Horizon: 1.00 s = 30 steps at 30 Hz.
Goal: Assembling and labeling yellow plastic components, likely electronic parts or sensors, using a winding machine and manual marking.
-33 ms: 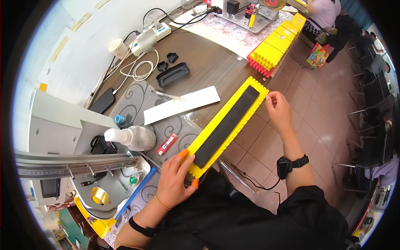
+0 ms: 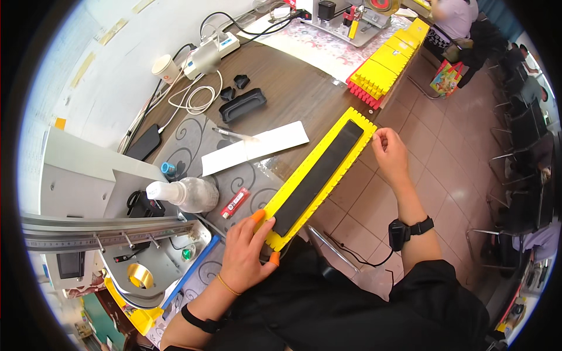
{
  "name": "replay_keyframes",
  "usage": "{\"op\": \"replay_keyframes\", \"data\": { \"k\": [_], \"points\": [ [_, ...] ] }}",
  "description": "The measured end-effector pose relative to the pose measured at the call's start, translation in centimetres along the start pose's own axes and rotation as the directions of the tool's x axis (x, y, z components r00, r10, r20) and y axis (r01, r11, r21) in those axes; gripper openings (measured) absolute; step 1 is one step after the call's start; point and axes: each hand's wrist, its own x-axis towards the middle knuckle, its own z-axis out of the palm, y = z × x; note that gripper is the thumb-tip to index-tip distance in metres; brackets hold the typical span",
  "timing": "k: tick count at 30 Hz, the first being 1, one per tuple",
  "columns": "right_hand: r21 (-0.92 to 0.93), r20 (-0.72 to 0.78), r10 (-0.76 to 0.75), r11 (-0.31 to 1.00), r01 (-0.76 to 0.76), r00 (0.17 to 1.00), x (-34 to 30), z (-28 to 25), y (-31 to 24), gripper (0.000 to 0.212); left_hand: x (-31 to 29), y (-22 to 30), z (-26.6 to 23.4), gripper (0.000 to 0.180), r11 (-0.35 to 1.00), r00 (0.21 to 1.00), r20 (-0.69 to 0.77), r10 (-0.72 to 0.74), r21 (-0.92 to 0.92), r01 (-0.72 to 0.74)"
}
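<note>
A long yellow toothed-edged panel (image 2: pixel 321 153) lies slantwise along the table's right edge, with a black strip (image 2: pixel 319 178) down its middle. My left hand (image 2: pixel 247 253) grips the panel's near end, with orange covers on the thumb and one finger. At the far right corner of the panel, my right hand (image 2: pixel 390 153) is closed, its fingertips pressed together beside the toothed edge. Whether those fingers hold anything, or touch the edge, I cannot make out. Left of the panel lies a white paper strip (image 2: pixel 263 146), with a pen (image 2: pixel 231 133) beside it.
A clear spray bottle (image 2: pixel 198 194) and a red box-like item (image 2: pixel 236 203) stand left of the panel. Black trays (image 2: pixel 243 104), cables and a power strip (image 2: pixel 211 55) lie farther back. Stacked yellow panels (image 2: pixel 389 58) sit at the far right. A metal-railed machine (image 2: pixel 111 225) is at left.
</note>
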Motion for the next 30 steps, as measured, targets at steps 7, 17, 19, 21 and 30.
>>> {"op": "replay_keyframes", "data": {
  "k": [7, 17, 19, 21, 30],
  "points": [
    [-0.111, 0.054, -0.056, 0.992, 0.062, 0.997, -0.3, -0.7, -0.3, 0.011, -0.1, 0.0, 0.5, 0.07, 0.999, 0.999, -0.023, 0.024, 0.036, -0.023],
    [-0.311, -0.078, -0.469, 0.85, 0.425, 0.88, 0.2, 0.0, 1.5, 0.009, -0.1, 0.1, 0.4, 0.069, 0.998, 0.997, -0.069, 0.039, 0.044, -0.036],
    [-0.218, -0.09, -0.384, 0.908, 0.358, 0.919, 0.2, -0.1, 1.3, 0.01, 0.0, 0.2, 0.3, 0.068, 0.996, 0.995, -0.073, 0.069, 0.054, -0.066],
    [0.007, -0.14, -0.201, 0.979, 0.204, 0.969, 0.6, -0.1, 1.2, 0.011, -0.1, 0.2, 0.3, 0.067, 0.995, 0.992, -0.091, 0.086, 0.063, -0.08],
    [-0.758, 0.552, 0.283, 0.564, 0.329, 0.785, -2.8, -10.9, 8.0, 0.02, -1.2, 0.1, 1.6, 0.068, 0.991, 0.979, -0.171, 0.112, 0.098, -0.096]
  ]
}}
